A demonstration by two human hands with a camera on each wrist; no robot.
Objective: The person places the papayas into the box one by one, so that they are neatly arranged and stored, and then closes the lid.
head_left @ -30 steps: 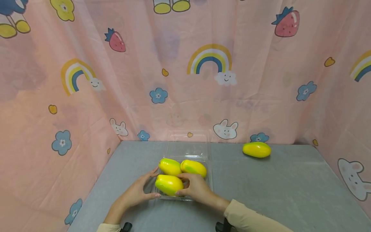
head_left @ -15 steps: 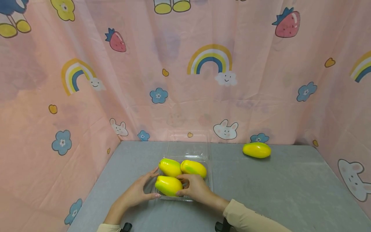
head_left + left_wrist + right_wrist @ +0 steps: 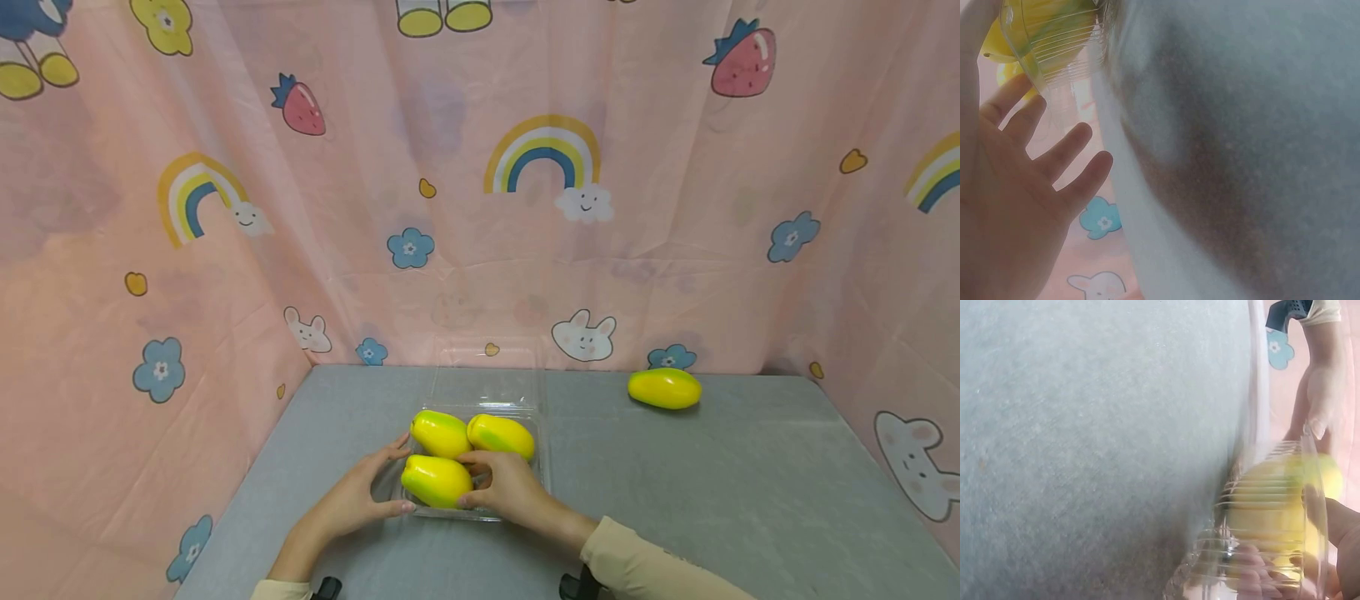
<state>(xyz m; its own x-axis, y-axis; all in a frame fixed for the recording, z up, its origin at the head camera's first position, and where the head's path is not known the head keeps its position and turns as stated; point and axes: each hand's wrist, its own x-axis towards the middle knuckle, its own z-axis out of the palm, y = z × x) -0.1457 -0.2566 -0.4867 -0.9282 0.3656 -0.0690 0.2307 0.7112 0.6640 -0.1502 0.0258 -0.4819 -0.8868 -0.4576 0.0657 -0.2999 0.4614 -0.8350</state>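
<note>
A clear plastic clamshell container (image 3: 544, 467) sits on the grey table with its lid (image 3: 487, 375) open at the back. Three yellow-green fruits lie in it: two at the back (image 3: 440, 432) (image 3: 501, 434) and one at the front (image 3: 435, 481). My right hand (image 3: 502, 487) grips the right end of the front fruit, thumb and fingers curled round it. My left hand (image 3: 375, 490) rests against the container's left side with straight, spread fingers (image 3: 1054, 156). The right wrist view shows the ribbed container wall (image 3: 1241, 487) with the front fruit (image 3: 1269, 512) behind it.
A fourth yellow fruit (image 3: 664, 387) lies alone at the back right of the table (image 3: 675, 500). Pink patterned curtains (image 3: 525, 208) close in the table at the back and on both sides.
</note>
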